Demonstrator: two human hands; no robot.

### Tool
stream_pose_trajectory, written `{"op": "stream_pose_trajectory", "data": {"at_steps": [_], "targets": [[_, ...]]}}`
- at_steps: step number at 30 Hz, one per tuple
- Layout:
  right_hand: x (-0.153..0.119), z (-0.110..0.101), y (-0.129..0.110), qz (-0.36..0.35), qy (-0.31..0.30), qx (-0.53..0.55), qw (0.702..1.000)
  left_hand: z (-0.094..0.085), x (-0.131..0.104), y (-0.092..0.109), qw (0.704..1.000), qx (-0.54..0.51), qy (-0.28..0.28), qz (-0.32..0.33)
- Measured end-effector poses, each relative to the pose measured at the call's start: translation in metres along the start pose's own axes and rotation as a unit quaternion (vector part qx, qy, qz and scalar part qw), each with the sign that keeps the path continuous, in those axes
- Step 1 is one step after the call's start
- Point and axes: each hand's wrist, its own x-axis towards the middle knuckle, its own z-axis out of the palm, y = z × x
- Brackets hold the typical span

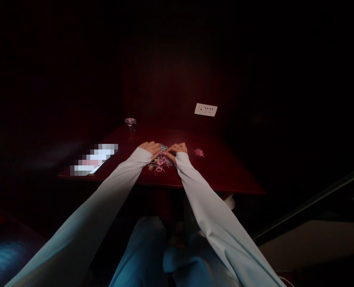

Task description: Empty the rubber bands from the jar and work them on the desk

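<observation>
A loose pile of small coloured bands, in pink, yellow, purple and teal, lies on the dark red table. My left hand rests at the pile's left side, palm down, its fingers side by side and reaching over the bands. At the right side is my right hand, its fingers bent and its thumb and fingertips close together at the pile; what they hold is too small to make out. A separate small heap of pink bands lies to the right of my right hand.
A lit phone-like device, partly pixelated, lies at the table's left. A clear lidded jar stands at the back left. A white socket plate is on the back panel. The table's front edge runs below my forearms.
</observation>
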Motion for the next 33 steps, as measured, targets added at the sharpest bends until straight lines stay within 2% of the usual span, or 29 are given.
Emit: {"op": "stream_pose_trajectory", "data": {"at_steps": [8,17,21,23,25,27,30,33], "targets": [[0.002,0.001,0.004,0.025,0.014,-0.004,1.0,-0.004,-0.003,0.0,1.0,-0.005,0.014,-0.028],[0.003,0.009,0.013,0.072,0.059,0.039,0.995,-0.006,-0.004,0.005,0.998,0.025,0.022,-0.062],[0.007,-0.009,0.033,0.131,0.128,0.038,0.982,-0.008,-0.005,0.006,0.997,0.025,0.033,-0.066],[0.005,-0.026,0.052,0.194,0.188,0.0,0.963,-0.006,-0.005,0.005,0.997,0.022,0.042,-0.066],[0.0,-0.042,0.072,0.259,0.219,-0.056,0.939,-0.005,-0.006,0.004,0.996,0.017,0.049,-0.069],[-0.006,-0.055,0.087,0.294,0.234,-0.107,0.921,-0.003,-0.006,0.003,0.996,0.011,0.055,-0.073],[-0.013,-0.063,0.098,0.323,0.204,-0.127,0.915,0.0,-0.006,0.003,0.994,0.004,0.064,-0.084],[-0.013,-0.063,0.098,0.342,0.172,-0.123,0.915,0.001,-0.005,0.004,0.993,0.0,0.071,-0.09]]}}
